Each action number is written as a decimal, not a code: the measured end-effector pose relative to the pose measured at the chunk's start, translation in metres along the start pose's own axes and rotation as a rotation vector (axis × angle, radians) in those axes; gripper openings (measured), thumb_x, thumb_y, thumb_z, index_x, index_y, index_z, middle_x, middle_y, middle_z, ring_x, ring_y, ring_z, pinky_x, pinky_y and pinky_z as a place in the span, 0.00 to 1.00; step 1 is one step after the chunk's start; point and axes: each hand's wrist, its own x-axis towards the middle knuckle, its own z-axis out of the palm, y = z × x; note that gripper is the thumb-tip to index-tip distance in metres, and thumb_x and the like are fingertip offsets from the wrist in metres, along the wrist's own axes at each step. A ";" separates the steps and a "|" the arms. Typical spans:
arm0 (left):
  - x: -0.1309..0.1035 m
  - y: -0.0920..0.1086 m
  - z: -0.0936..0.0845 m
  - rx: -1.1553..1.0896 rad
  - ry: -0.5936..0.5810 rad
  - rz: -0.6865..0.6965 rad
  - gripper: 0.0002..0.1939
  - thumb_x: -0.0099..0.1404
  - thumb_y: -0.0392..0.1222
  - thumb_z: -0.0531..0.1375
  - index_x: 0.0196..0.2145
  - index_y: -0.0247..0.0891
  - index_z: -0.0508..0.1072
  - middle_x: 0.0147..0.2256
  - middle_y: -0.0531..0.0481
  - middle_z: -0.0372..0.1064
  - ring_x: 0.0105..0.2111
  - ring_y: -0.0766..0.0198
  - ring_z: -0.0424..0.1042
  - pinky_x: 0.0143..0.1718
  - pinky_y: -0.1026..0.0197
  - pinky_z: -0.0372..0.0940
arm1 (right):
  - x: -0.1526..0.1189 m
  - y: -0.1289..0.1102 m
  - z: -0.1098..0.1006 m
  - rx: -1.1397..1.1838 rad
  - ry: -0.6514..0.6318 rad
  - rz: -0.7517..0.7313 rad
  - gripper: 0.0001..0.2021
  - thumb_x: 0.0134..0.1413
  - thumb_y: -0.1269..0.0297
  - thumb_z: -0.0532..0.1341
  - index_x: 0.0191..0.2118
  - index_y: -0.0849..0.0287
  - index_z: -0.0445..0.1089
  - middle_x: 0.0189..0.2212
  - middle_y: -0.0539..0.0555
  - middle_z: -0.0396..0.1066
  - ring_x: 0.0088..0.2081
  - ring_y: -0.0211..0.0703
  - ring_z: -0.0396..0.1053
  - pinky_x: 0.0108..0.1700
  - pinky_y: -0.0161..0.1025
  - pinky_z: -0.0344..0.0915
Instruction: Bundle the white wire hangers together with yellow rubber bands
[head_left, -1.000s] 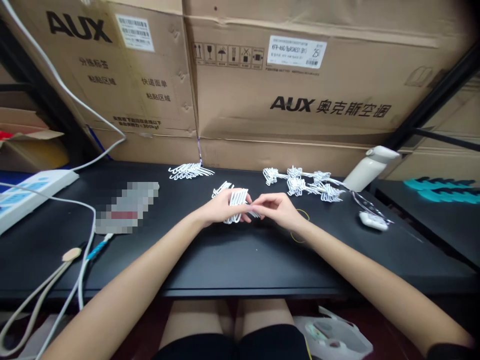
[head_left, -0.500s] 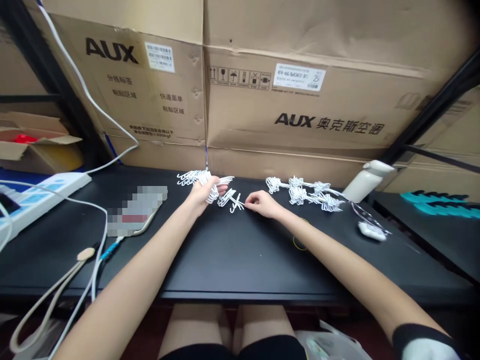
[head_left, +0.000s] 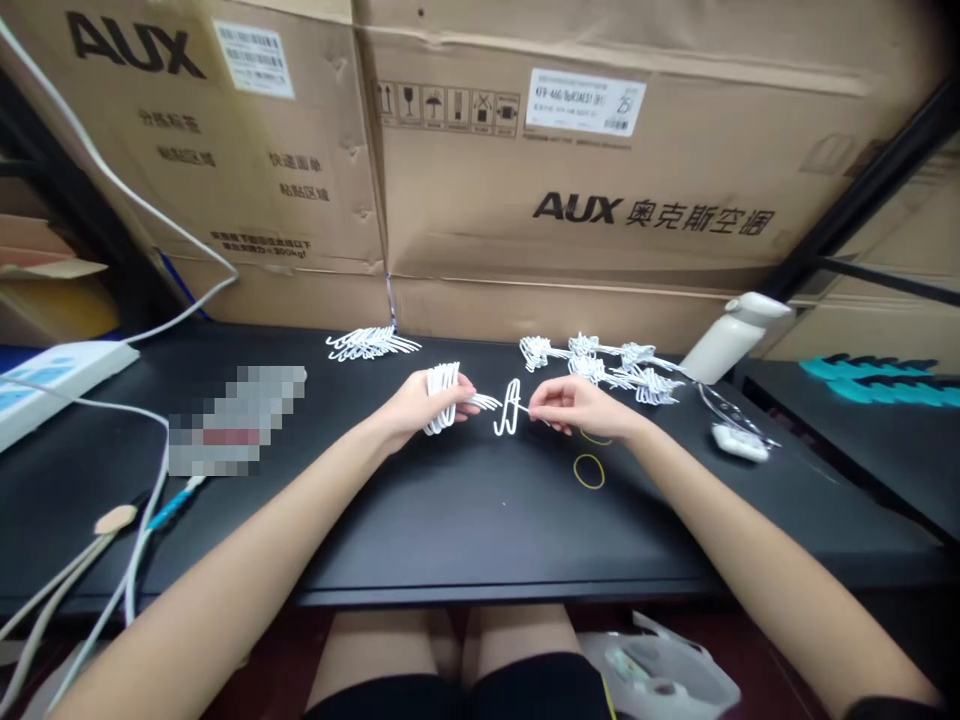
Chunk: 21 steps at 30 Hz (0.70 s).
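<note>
My left hand is closed round a bundle of white hooks, their straight ends poking out to the right past my fingertips. Just to the right, my right hand pinches the thin ends of a few more white hooks, whose curved parts point toward the left hand. A small gap separates these hooks from the bundle. Farther back lies a loose pile of white hooks. Several bunched groups of white hooks rest behind my right hand. A yellow rubber band lies below that hand.
Large cardboard boxes stand along the back of the black table. A white bottle leans at the right, near a white earphone case. At the left are a blurred-out phone, a power strip and cables.
My left hand has come away from the back pile with its bundle. My right hand has lifted hooks off the table and moved slightly right. The camera view has shifted.
</note>
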 end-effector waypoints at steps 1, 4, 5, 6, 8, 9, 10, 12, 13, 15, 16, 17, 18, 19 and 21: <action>-0.001 0.000 0.002 0.023 -0.020 -0.003 0.11 0.54 0.43 0.66 0.32 0.34 0.70 0.30 0.49 0.74 0.33 0.62 0.76 0.37 0.61 0.70 | -0.001 -0.002 0.002 -0.003 0.012 -0.015 0.13 0.47 0.56 0.64 0.32 0.63 0.70 0.23 0.50 0.67 0.22 0.31 0.62 0.20 0.29 0.60; -0.003 0.001 0.006 0.079 -0.078 -0.023 0.13 0.55 0.45 0.65 0.34 0.34 0.71 0.31 0.48 0.74 0.34 0.61 0.75 0.39 0.59 0.70 | -0.002 -0.007 0.005 -0.020 0.032 -0.051 0.13 0.47 0.57 0.64 0.31 0.63 0.70 0.23 0.50 0.67 0.21 0.31 0.62 0.20 0.30 0.60; -0.004 0.001 0.008 0.094 -0.097 -0.028 0.14 0.55 0.45 0.65 0.35 0.34 0.71 0.31 0.47 0.74 0.34 0.61 0.75 0.39 0.58 0.70 | -0.003 -0.008 0.006 -0.025 0.034 -0.064 0.12 0.48 0.57 0.64 0.32 0.63 0.71 0.23 0.50 0.67 0.21 0.32 0.62 0.20 0.30 0.60; -0.005 0.002 0.009 0.110 -0.117 -0.028 0.14 0.55 0.46 0.65 0.35 0.34 0.71 0.31 0.47 0.73 0.34 0.61 0.75 0.39 0.58 0.70 | -0.003 -0.008 0.008 -0.027 0.035 -0.077 0.12 0.48 0.57 0.64 0.32 0.63 0.71 0.23 0.50 0.67 0.21 0.32 0.62 0.20 0.30 0.60; -0.007 0.002 0.012 0.139 -0.154 -0.014 0.15 0.55 0.48 0.64 0.35 0.34 0.71 0.32 0.48 0.73 0.33 0.62 0.73 0.38 0.57 0.70 | -0.004 -0.009 0.013 -0.030 0.030 -0.102 0.12 0.49 0.57 0.63 0.32 0.63 0.71 0.23 0.50 0.67 0.21 0.32 0.62 0.20 0.30 0.60; -0.007 0.002 0.014 0.154 -0.169 0.000 0.15 0.56 0.49 0.63 0.35 0.35 0.71 0.31 0.49 0.72 0.32 0.63 0.72 0.37 0.58 0.70 | -0.004 -0.009 0.016 -0.031 0.028 -0.111 0.12 0.49 0.57 0.63 0.33 0.63 0.71 0.23 0.50 0.67 0.21 0.32 0.62 0.20 0.30 0.60; -0.008 0.002 0.015 0.174 -0.180 0.016 0.15 0.56 0.50 0.63 0.35 0.35 0.71 0.31 0.49 0.71 0.31 0.64 0.71 0.35 0.60 0.69 | -0.005 -0.009 0.019 -0.032 0.030 -0.118 0.12 0.50 0.57 0.62 0.33 0.63 0.71 0.22 0.50 0.67 0.21 0.32 0.62 0.20 0.30 0.60; -0.008 0.002 0.016 0.218 -0.182 0.046 0.15 0.58 0.51 0.61 0.35 0.36 0.71 0.29 0.51 0.70 0.28 0.66 0.69 0.31 0.63 0.67 | -0.005 -0.009 0.025 -0.032 0.050 -0.133 0.12 0.50 0.58 0.62 0.33 0.63 0.71 0.20 0.49 0.65 0.21 0.33 0.61 0.20 0.30 0.60; -0.009 0.002 0.017 0.239 -0.172 0.064 0.16 0.58 0.52 0.60 0.35 0.36 0.71 0.28 0.52 0.70 0.27 0.67 0.69 0.30 0.64 0.65 | -0.005 -0.009 0.027 -0.030 0.063 -0.141 0.11 0.50 0.58 0.62 0.33 0.63 0.71 0.19 0.48 0.64 0.21 0.32 0.61 0.20 0.30 0.60; -0.009 0.003 0.017 0.278 -0.152 0.100 0.16 0.59 0.53 0.59 0.35 0.37 0.71 0.28 0.52 0.70 0.28 0.67 0.68 0.29 0.65 0.63 | -0.004 -0.008 0.028 -0.018 0.084 -0.156 0.11 0.50 0.58 0.62 0.33 0.63 0.71 0.18 0.48 0.63 0.20 0.32 0.60 0.20 0.30 0.59; -0.010 0.004 0.017 0.284 -0.148 0.114 0.16 0.59 0.53 0.59 0.36 0.37 0.70 0.29 0.52 0.71 0.28 0.66 0.69 0.30 0.65 0.63 | -0.004 -0.008 0.028 -0.009 0.092 -0.160 0.11 0.50 0.58 0.62 0.33 0.63 0.71 0.19 0.48 0.64 0.19 0.32 0.60 0.20 0.31 0.59; -0.010 0.004 0.017 0.283 -0.152 0.122 0.16 0.60 0.54 0.58 0.36 0.37 0.70 0.30 0.51 0.71 0.29 0.66 0.70 0.31 0.65 0.63 | -0.003 -0.008 0.028 0.002 0.098 -0.161 0.12 0.50 0.58 0.62 0.33 0.63 0.71 0.19 0.48 0.64 0.19 0.32 0.60 0.20 0.31 0.59; -0.010 0.004 0.017 0.276 -0.156 0.125 0.17 0.60 0.54 0.58 0.37 0.37 0.70 0.30 0.51 0.72 0.30 0.65 0.70 0.32 0.64 0.64 | -0.003 -0.008 0.028 0.012 0.107 -0.159 0.12 0.49 0.58 0.63 0.33 0.63 0.71 0.20 0.48 0.65 0.19 0.32 0.60 0.20 0.31 0.59; -0.010 0.004 0.017 0.264 -0.157 0.124 0.17 0.60 0.54 0.58 0.38 0.37 0.69 0.31 0.50 0.72 0.31 0.64 0.71 0.33 0.63 0.64 | -0.003 -0.009 0.028 0.017 0.116 -0.156 0.12 0.49 0.57 0.63 0.32 0.63 0.71 0.20 0.49 0.66 0.19 0.31 0.59 0.20 0.31 0.59; -0.011 0.003 0.017 0.235 -0.147 0.114 0.18 0.59 0.54 0.59 0.42 0.39 0.67 0.33 0.49 0.73 0.32 0.62 0.73 0.35 0.61 0.65 | -0.002 -0.009 0.029 0.022 0.130 -0.153 0.13 0.48 0.57 0.63 0.32 0.63 0.72 0.21 0.49 0.67 0.19 0.32 0.60 0.20 0.32 0.59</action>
